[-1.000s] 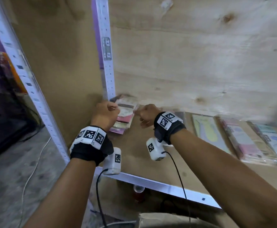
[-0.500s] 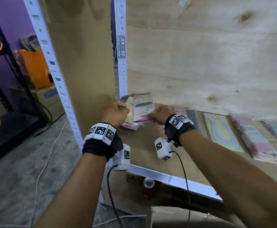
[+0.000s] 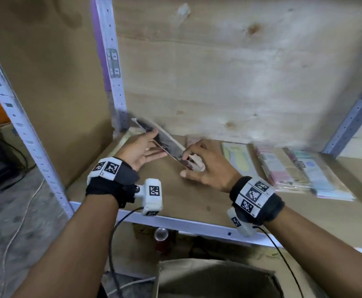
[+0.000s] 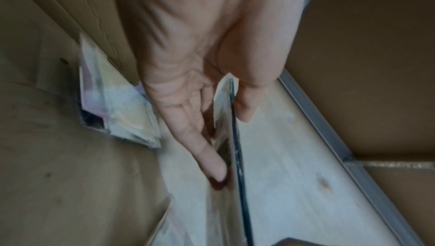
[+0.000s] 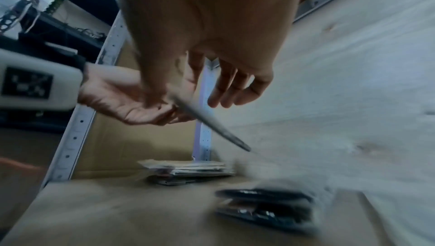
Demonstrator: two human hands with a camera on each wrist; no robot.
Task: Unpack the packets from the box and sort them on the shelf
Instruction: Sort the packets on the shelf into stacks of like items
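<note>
While seemingly pinching packet (image 3: 167,145), both hands outstretched.

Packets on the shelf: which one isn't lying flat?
The dark packet held between the left hand and right hand; it is tilted on edge, the others lie flat.

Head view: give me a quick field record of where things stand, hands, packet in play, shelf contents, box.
left hand: pinches the far end of the packet, thumb above, straight fingers beneath
right hand: pinches the near end of the same packet
packet: thin, dark-faced, tilted, held off the shelf board between both hands
corner stack: packets piled in the back left corner by the upright
sorted rows: packets lying flat along the shelf to the right
box: open, below the shelf edge; contents not visible
</note>
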